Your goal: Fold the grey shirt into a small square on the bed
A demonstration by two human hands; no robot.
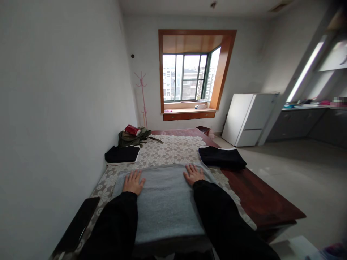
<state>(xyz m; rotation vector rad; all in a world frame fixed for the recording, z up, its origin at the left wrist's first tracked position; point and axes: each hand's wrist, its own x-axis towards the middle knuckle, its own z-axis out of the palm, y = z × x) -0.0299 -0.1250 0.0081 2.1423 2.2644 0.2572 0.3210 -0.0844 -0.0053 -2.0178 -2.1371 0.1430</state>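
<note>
Grey terry cloth fills the near part of the scene: a grey towel (pixel 165 202) lies flat on a lace tablecloth (pixel 173 148) that covers part of a dark wooden table (pixel 260 202). Both hands press on the towel's far end, palms down, grasping nothing. The left hand (pixel 133 182) has its fingers (pixel 135 174) spread and flat near the towel's far left corner; the right hand (pixel 193 174) lies the same way near the far right corner, fingers loosely extended. Black sleeves run back from both wrists toward the camera.

Just beyond the right fingertips and slightly outward sits a folded black garment (pixel 222 157), apart from the towel. Beyond the left fingertips and outward lies another folded dark cloth (pixel 121 154), and further on an olive bag (pixel 132 137) with a red item (pixel 132 130) on it. Well past the table stand a window (pixel 189 76), a pink coat stand (pixel 142 99) and a white fridge (pixel 249 119).
</note>
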